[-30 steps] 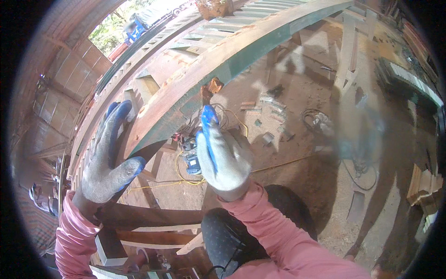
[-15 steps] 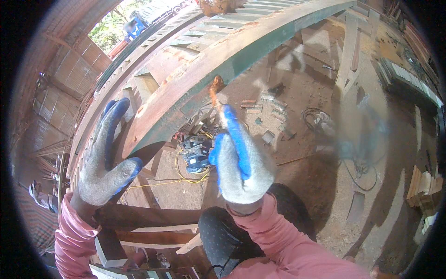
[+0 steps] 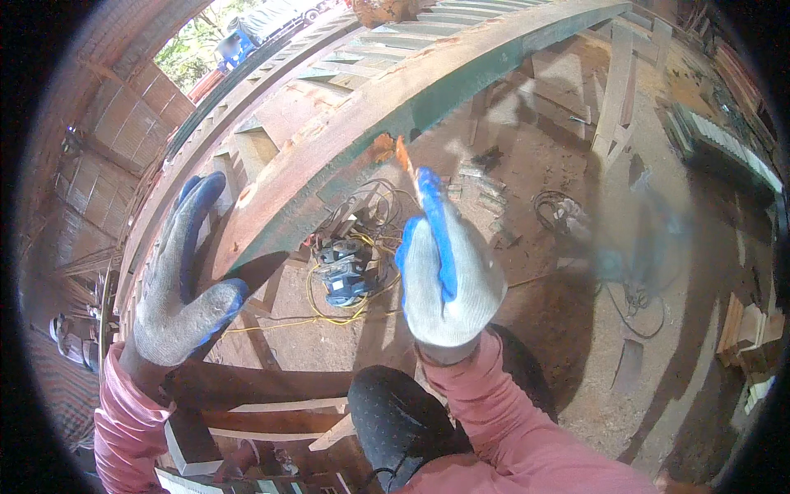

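Observation:
My right hand [image 3: 451,276], in a grey and blue work glove, is closed on a thin blade-like tool [image 3: 404,158] smeared with orange-brown paste. The glove hides its handle. The tool's tip is beside the green side face of a long wooden beam [image 3: 329,140], close to an orange-brown patch [image 3: 380,148] on that face; whether they touch I cannot tell. My left hand [image 3: 183,284], gloved alike, lies open by the beam's near-left end, fingers stretched out and thumb apart.
Slatted woodwork [image 3: 346,70] runs beyond the beam. A blue power tool [image 3: 346,276] with a yellow cord lies on the dirt floor below. An orange-brown lump or container [image 3: 383,10] sits at the far top. Stacked boards [image 3: 749,329] stand at the right.
My right hand has shifted a little to the right with the tool, whose tip has moved right from the orange-brown patch. My left hand has barely moved.

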Demonstrator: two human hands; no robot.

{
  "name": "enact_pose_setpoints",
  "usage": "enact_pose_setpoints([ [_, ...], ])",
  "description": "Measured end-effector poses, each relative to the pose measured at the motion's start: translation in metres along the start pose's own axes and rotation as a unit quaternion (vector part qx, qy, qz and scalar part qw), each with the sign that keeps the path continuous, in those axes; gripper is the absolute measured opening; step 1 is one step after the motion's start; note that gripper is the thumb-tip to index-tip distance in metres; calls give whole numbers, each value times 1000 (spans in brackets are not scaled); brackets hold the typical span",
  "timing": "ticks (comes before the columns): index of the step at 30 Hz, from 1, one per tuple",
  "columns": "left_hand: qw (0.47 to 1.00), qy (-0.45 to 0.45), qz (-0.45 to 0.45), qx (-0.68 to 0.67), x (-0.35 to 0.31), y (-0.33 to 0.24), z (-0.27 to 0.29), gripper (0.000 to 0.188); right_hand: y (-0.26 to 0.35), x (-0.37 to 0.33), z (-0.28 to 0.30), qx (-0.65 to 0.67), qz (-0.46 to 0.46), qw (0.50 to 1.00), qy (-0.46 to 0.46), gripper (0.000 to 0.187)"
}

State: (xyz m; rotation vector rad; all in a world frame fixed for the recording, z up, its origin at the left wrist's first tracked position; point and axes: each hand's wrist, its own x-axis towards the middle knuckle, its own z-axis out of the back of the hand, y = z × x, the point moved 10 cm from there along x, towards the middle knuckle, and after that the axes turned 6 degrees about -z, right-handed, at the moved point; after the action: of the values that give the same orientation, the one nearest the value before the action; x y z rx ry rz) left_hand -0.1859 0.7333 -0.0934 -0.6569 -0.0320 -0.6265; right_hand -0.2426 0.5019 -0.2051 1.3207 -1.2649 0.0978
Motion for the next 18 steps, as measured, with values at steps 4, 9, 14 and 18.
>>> enact_pose_setpoints([
  [4, 1000, 19, 16, -5, -1, 6, -2, 106, -1, 2, -4, -30, 3, 999, 39, 40],
  [9, 999, -38, 3, -25, -1, -2, 0, 103, -3, 7, 2, 17, -8, 1000, 24, 43],
  [14, 999, -33, 8, 11, -1, 0, 3, 103, 11, 8, -8, -40, 71, 996, 46, 52],
  [18, 999, -24, 1, 30, -1, -3, 3, 101, 11, 0, -3, 18, 51, 998, 39, 55],
])
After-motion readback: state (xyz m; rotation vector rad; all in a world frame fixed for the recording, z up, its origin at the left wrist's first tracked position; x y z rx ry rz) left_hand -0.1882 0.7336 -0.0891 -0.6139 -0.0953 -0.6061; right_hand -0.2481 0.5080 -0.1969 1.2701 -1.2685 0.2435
